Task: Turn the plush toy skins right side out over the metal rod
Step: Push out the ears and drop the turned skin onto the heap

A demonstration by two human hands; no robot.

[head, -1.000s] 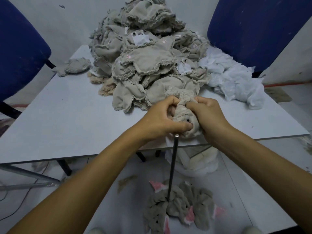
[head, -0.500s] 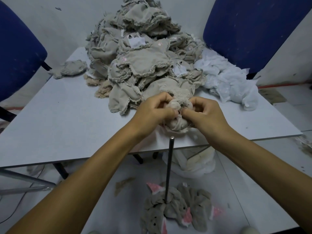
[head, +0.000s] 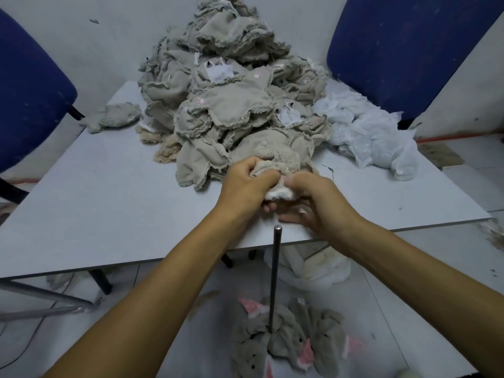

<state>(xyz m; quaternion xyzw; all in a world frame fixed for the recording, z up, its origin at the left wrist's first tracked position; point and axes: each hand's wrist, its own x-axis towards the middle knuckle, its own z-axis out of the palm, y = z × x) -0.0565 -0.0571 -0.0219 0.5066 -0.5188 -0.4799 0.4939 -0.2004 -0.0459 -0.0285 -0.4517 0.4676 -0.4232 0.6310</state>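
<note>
A beige plush skin [head: 275, 162], partly showing fuzzy fur and a white patch, is held above the table's near edge. My left hand [head: 245, 186] grips its left side with curled fingers. My right hand [head: 313, 203] pinches its right side, thumb on the white patch. The upright metal rod [head: 275, 274] stands just below and in front of both hands, its top bare. A tall heap of inside-out beige skins [head: 226, 99] fills the back of the table.
Turned grey plush toys with pink ears [head: 289, 342] lie on the floor around the rod's base. White fabric [head: 365, 132] lies at the table's right. Blue chairs [head: 409, 45] stand at both back corners. One loose skin [head: 114, 117] lies at the back left of the grey table [head: 95, 192].
Both hands lifted the skin off the rod's top and drew it back over the table. The rod's tip is now bare, and a white patch of the skin shows.
</note>
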